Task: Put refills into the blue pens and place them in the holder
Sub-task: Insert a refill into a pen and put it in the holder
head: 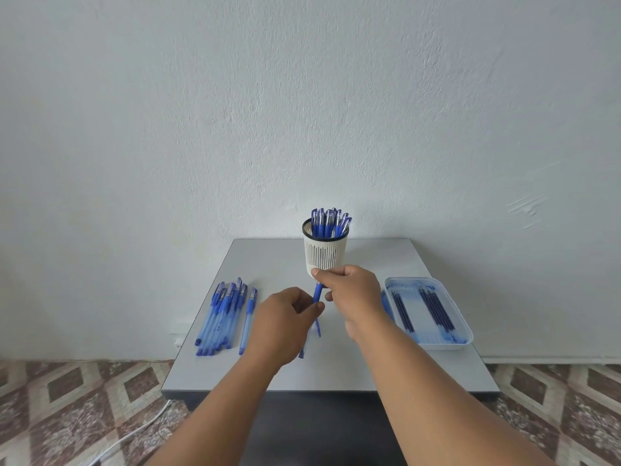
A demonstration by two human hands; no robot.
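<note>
Progress: holder (325, 253) at the far middle of the table (268, 260) already stands well filled with capped blue pens (329, 223) — a fair share of the job looks done.
Left to do: pile of unfilled pens (221, 314) lies at the left of the table, one more pen (248, 319) just beside it; each looks pale and empty in the barrel, so I judge they await refills.
Refills: dark thin refills (435, 311) lie in two loose groups in the white tray (465, 343) at the right, well apart from the pile.
Pen in hand: blue pen part (317, 294) sits between both hands, just near of the holder's base; further blue pieces show below the left hand, too hidden to name.
Right hand (353, 290): fingers curled, pinching the upper end of the blue pen part.
Left hand (285, 317): fingers curled toward the lower end, thumb near it — whether it truly grips is hidden by the hand's back.
Step in hand: likely assembling or closing this pen before it goes into the holder.
</note>
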